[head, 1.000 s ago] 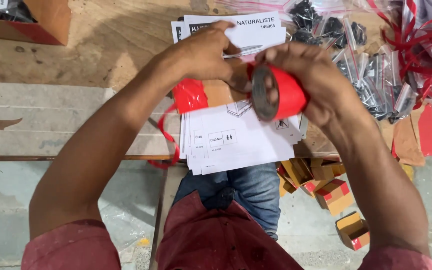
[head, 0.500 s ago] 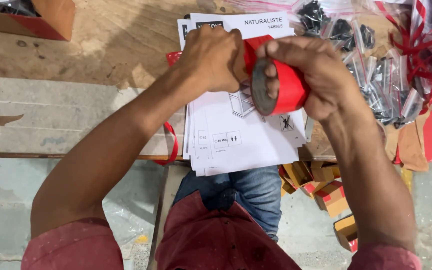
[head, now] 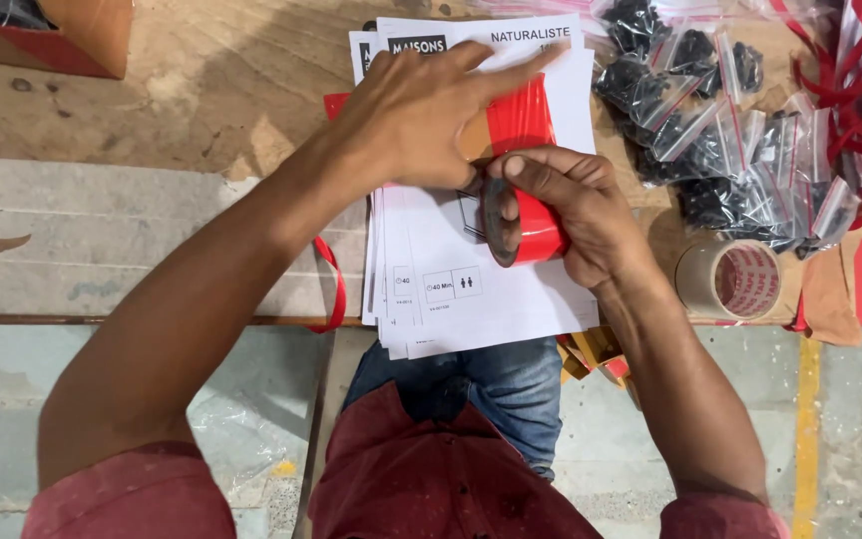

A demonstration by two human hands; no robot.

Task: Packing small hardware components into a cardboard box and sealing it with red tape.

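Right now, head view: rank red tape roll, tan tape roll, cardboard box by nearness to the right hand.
1. Red tape roll: gripped in the right hand.
2. Tan tape roll: on the table, further right.
3. Cardboard box: far top-left corner.

Hidden under the hands, cropped at the edges

The flat left hand (head: 421,120) covers the middle of the stack of white printed paper sheets (head: 471,284), so what lies beneath the stretched strip of glossy red tape (head: 519,118) cannot be told. The brown cardboard box (head: 62,35), upper left, and the clear plastic bags of black hardware (head: 720,130), upper right, are cut off by the frame's top edge.
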